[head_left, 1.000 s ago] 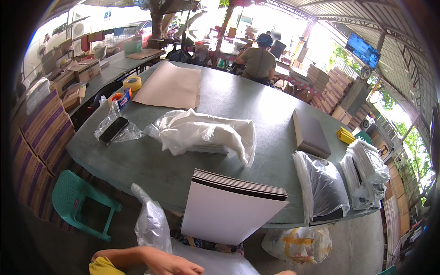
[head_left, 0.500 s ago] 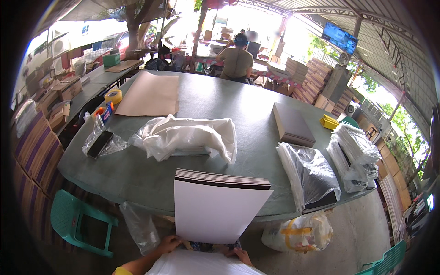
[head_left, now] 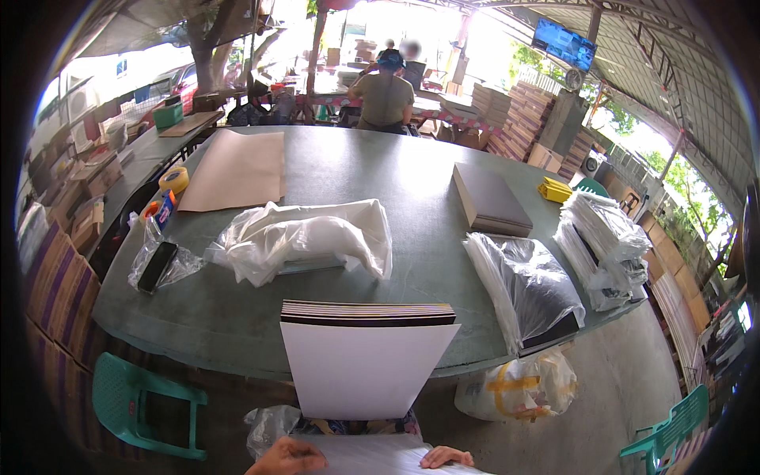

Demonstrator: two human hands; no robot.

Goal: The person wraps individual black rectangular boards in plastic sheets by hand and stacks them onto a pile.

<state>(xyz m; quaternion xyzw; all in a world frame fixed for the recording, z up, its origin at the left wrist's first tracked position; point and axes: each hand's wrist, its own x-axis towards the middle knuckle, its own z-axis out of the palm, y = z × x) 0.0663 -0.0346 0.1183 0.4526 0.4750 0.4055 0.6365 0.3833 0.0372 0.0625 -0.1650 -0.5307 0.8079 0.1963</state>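
While plastic sheet (head_left: 372,453) runs off-view (btm), L hand (head_left: 290,456) & R hand (head_left: 447,457) touch it, grip: can't tell.

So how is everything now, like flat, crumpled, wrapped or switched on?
Pale plastic: spread out.
Left hand: on that plastic, grip unclear.
Right hand: on it too, grip unclear.
White-faced boards: propped up, layered edges showing.
Crumpled white plastic: bunched up.
Black phone: lying down, screen dark.
Brown paper: flat.
Bare dark stack: lying flat.
Wrapped stack: partly covered, dark corner bare.
Hanging screen: on, glowing blue.
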